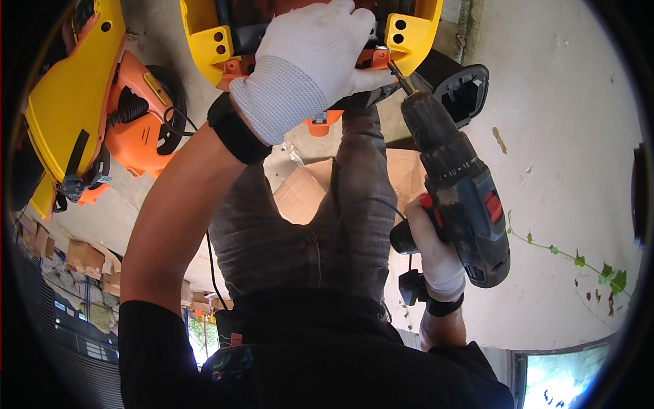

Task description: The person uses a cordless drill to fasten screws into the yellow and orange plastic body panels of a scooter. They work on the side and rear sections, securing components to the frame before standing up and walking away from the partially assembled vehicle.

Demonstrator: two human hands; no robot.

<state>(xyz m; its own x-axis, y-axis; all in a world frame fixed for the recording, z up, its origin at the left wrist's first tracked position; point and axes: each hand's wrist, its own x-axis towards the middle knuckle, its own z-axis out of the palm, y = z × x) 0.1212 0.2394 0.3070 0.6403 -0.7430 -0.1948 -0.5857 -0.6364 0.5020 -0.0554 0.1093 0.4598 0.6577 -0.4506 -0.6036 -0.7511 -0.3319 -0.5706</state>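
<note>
Two hands are in view, both in white knit gloves with black wrist cuffs. The left hand (310, 65) is closed over the dark middle section of a yellow and orange plastic housing (204, 41) at the top edge of the view, palm and fingers wrapped down onto it. The right hand (436, 255) is closed fully around the grip of one cordless drill (460, 198), with the forefinger lying at the red trigger. The drill is dark grey with red switches, scuffed and dusty, and its thin bit (402, 80) angles up to the seam of the housing just beside the left thumb. One more yellow and orange unit (102, 116) of the same make lies well apart at the left, with a black cable coiled against its rounded orange shell. The yellow panels are smooth moulded plastic with round screw holes, two on each visible bracket. One black hollow plastic part (466, 92) sits just behind the drill chuck. The person's grey checked trousers (313, 232) fill the centre and hide much of a brown cardboard sheet (303, 194) below. The floor (558, 136) is pale, stained concrete, crossed by one green vine (579, 262) at the right.
</note>
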